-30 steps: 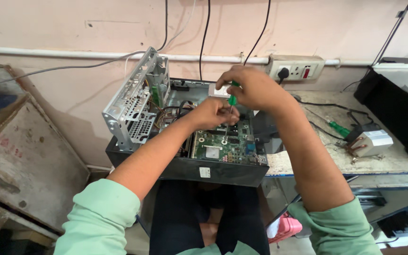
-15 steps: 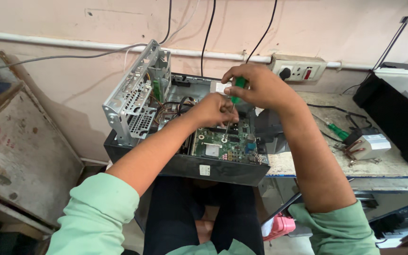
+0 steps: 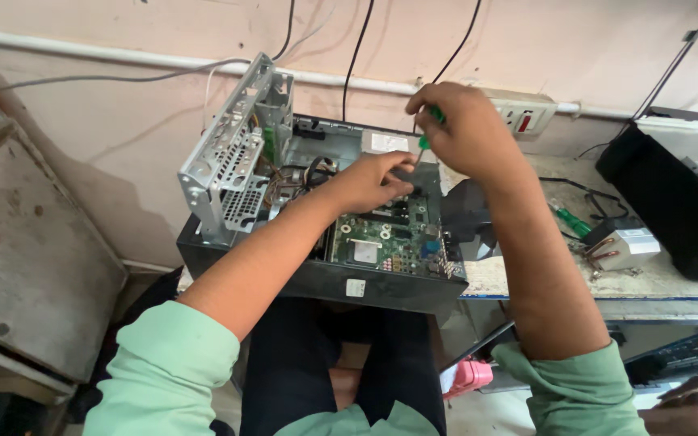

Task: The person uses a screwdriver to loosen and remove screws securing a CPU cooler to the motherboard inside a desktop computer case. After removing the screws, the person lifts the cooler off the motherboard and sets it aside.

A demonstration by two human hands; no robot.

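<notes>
Head view looks down on a pink wall [image 3: 107, 153] with a white conduit [image 3: 82, 50] running along it and black cables [image 3: 357, 48] dropping from above. Against the wall at the right stands a bench [image 3: 656, 287], its top pale and worn. An open computer case [image 3: 317, 278], dark and boxy, sits in front of the person over their dark-trousered lap, its right end next to the bench edge. A perforated metal drive cage [image 3: 232, 157] is swung upright at the left side of the case. Flat in the bottom of the case lies a green motherboard [image 3: 385, 238], with bundled wires to its left. On the bench at the far right rests a black device [image 3: 672, 202]; nearer the case lies a small heatsink block [image 3: 628, 242], and just beyond it a spare green-handled screwdriver [image 3: 567, 218]. A white power strip [image 3: 527, 117] is fixed to the wall above the bench.

Both arms wear light green sleeves. Left hand [image 3: 373, 182] reaches into the case above the top edge of the motherboard, its grip pinched together around the lower shaft of a screwdriver. Right hand [image 3: 462, 129] is above it, grip closed round the green screwdriver handle [image 3: 431, 121], which points down into the back of the case. Whatever the tip touches is hidden by the left fingers.
</notes>
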